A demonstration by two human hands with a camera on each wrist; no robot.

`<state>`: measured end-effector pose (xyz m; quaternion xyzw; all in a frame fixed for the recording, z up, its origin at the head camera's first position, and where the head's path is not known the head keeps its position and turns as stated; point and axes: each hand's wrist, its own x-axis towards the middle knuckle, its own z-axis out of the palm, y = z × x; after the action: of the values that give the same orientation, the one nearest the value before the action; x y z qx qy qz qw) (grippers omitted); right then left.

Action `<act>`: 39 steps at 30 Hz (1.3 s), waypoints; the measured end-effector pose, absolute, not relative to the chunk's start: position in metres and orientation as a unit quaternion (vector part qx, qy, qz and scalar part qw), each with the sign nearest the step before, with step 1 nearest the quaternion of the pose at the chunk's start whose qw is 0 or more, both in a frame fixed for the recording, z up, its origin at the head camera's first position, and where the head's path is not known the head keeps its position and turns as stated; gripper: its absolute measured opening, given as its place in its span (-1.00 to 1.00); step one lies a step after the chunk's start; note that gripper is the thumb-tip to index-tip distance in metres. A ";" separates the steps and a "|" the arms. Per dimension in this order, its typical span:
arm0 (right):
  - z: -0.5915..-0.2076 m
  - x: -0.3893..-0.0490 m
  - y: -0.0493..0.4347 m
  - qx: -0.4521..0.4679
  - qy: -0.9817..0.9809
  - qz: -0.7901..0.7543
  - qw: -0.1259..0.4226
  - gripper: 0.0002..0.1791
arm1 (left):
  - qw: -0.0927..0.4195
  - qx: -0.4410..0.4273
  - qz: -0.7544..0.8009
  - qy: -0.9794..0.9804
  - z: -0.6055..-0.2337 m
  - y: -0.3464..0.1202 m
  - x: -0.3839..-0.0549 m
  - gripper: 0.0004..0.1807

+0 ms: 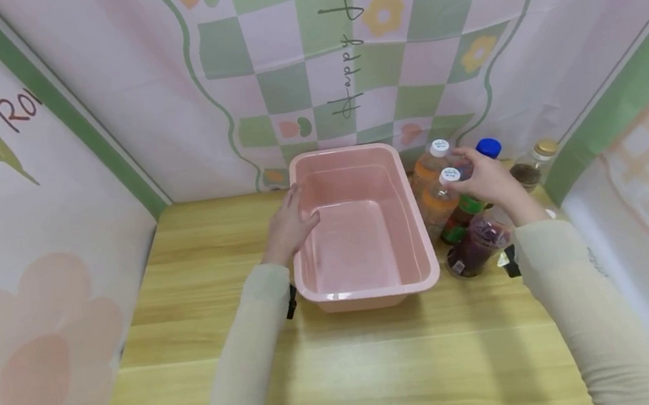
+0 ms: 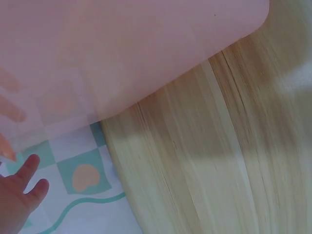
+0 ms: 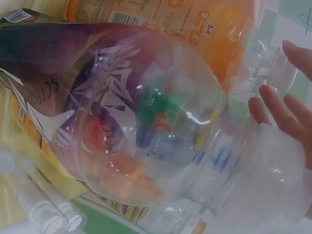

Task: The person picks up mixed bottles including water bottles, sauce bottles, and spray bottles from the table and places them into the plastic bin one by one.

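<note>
A pink plastic basin (image 1: 364,294) stands on the wooden table. My left hand (image 1: 288,226) is at its left rim, thumb over the edge and fingers loosely spread; in the left wrist view, fingertips (image 2: 36,192) show beside the basin wall (image 2: 146,44). My right hand (image 1: 488,178) reaches over the bottles, thumb right at the white cap of the nearer orange drink bottle (image 1: 439,203). In the right wrist view its fingers (image 3: 278,109) are spread around the clear neck of an orange bottle (image 3: 209,44). A purple drink bottle (image 1: 477,246) stands below my right wrist.
A second orange bottle (image 1: 426,168) stands behind the nearer one. Close by are a blue-capped bottle (image 1: 488,147), a green-and-dark labelled bottle (image 1: 461,220) and a jar with a gold lid (image 1: 534,164). A checkered curtain (image 1: 333,63) hangs behind the table (image 1: 377,368).
</note>
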<state>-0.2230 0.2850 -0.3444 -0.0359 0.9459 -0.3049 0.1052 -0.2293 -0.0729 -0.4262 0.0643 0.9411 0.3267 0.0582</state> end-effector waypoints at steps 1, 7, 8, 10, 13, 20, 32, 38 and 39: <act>-0.344 -0.223 0.285 -0.037 0.946 -0.302 0.109 -0.09 | 0.060 0.063 0.327 0.941 -0.426 -0.073 -0.229 -0.13; -0.344 -0.225 0.283 -0.037 0.950 -0.289 0.109 -0.12 | 0.066 0.063 0.343 0.935 -0.428 -0.074 -0.230 -0.13; -0.344 -0.225 0.282 -0.037 0.951 -0.287 0.108 -0.13 | 0.067 0.063 0.349 0.933 -0.428 -0.075 -0.230 -0.13; -0.344 -0.225 0.282 -0.037 0.951 -0.287 0.108 -0.14 | 0.068 0.064 0.359 0.929 -0.430 -0.075 -0.230 -0.14; -0.344 -0.224 0.281 -0.038 0.952 -0.286 0.106 -0.16 | 0.069 0.062 0.373 0.923 -0.430 -0.074 -0.230 -0.14; -0.344 -0.224 0.281 -0.040 0.954 -0.282 0.097 -0.19 | 0.070 0.056 0.380 0.920 -0.427 -0.073 -0.229 -0.13; -0.329 -0.226 0.284 -0.040 0.951 -0.301 0.066 -0.15 | 0.068 0.056 0.385 0.918 -0.430 -0.073 -0.230 -0.15; -0.316 -0.223 0.283 -0.035 0.942 -0.331 0.037 -0.19 | 0.067 0.053 0.387 0.918 -0.430 -0.073 -0.230 -0.15; -0.314 -0.222 0.284 -0.033 0.941 -0.334 0.032 -0.20 | 0.068 0.052 0.388 0.918 -0.429 -0.073 -0.230 -0.15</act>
<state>-0.2222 0.2836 -0.3139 -0.0333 0.9414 -0.3340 0.0323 -0.2297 -0.0727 -0.4294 0.0524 0.9177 0.3880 0.0676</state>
